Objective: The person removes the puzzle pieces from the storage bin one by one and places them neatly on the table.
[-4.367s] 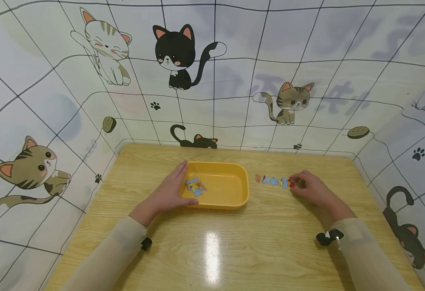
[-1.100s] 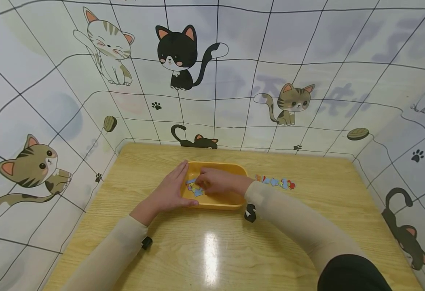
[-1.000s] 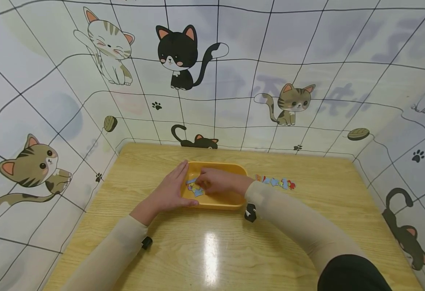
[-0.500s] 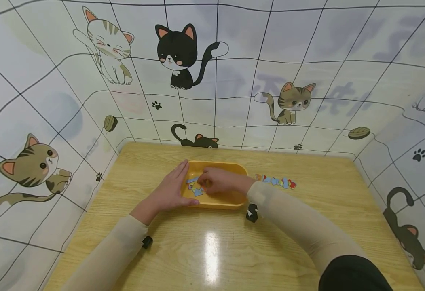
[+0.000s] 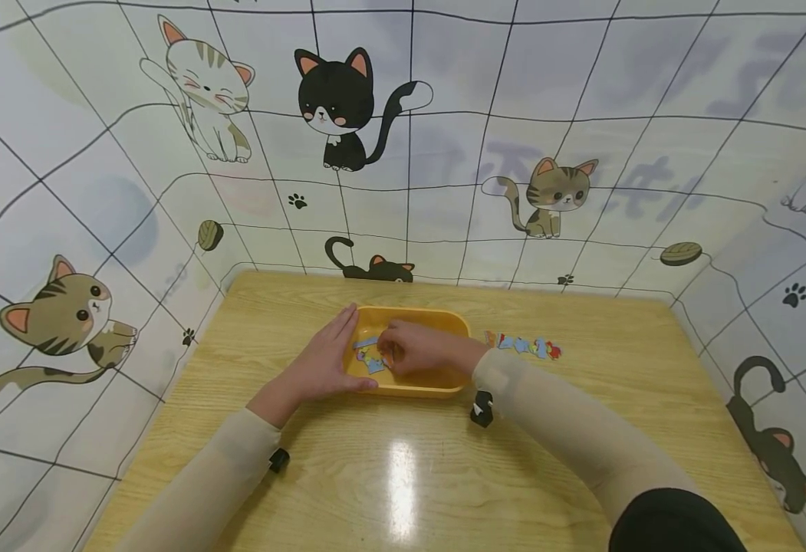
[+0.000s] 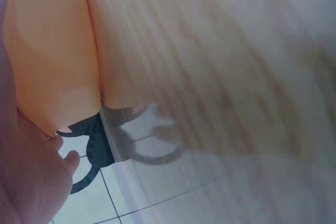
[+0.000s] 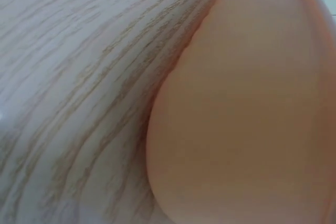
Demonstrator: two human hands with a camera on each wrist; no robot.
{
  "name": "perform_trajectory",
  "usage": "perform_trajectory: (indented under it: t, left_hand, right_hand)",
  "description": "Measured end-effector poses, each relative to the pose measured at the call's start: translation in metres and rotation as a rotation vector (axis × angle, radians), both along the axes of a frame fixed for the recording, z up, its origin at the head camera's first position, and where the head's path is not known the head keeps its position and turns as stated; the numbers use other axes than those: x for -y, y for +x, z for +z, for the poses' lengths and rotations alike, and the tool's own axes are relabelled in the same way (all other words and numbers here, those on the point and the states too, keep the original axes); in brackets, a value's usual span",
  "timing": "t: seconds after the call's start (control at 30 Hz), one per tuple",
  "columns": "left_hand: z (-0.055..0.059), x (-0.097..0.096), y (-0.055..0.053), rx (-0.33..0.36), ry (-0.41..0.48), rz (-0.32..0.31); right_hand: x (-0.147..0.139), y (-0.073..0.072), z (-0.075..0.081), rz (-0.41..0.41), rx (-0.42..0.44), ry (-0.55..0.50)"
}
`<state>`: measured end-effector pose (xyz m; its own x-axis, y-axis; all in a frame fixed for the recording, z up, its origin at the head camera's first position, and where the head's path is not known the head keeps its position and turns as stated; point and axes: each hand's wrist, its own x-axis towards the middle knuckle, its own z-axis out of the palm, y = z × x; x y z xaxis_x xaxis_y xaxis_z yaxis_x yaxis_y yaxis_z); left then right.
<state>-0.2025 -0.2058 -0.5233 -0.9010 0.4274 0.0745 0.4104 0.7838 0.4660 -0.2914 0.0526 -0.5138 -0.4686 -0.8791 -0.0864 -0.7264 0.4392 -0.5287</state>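
Observation:
My left hand (image 5: pixel 320 360) holds the left end of a yellow plastic tray (image 5: pixel 412 392), fingers along the far corner and thumb over the near rim. In the left wrist view, that hand (image 6: pixel 37 177) lies against the tray's outer wall (image 6: pixel 58 51). Inside the tray, my right hand (image 5: pixel 419 349) has curled fingers and pinches a small orange-and-blue jigsaw puzzle piece (image 5: pixel 387 360), mostly covered by the fingertips. Several colourful puzzle pieces (image 5: pixel 373 365) lie just left of it. Only the tray's side (image 7: pixel 236 119) and tabletop show in the right wrist view; the hand is hidden there.
Right of the tray, several puzzle pieces (image 5: pixel 522 345) form a short row on the wooden table (image 5: pixel 347 475). A cat-patterned wall covering (image 5: pixel 444 153) encloses the table's back and sides.
The right hand has left the row of pieces on the right and reached into the tray. Lately its fingertips shift slightly right with the piece. The left hand and tray stay put.

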Motion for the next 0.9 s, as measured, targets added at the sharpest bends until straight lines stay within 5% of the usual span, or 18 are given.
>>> perform_trajectory:
  t: [0.33,0.9]
  left_hand:
    - [-0.002,0.000,0.000,-0.011,0.007,0.014]
    - [-0.004,0.000,-0.002,-0.015,0.011,0.011]
  right_hand:
    - [-0.012,0.003,0.020,-0.049,0.060,-0.042]
    - [-0.053,0.016,0.047,-0.084,-0.020,-0.088]
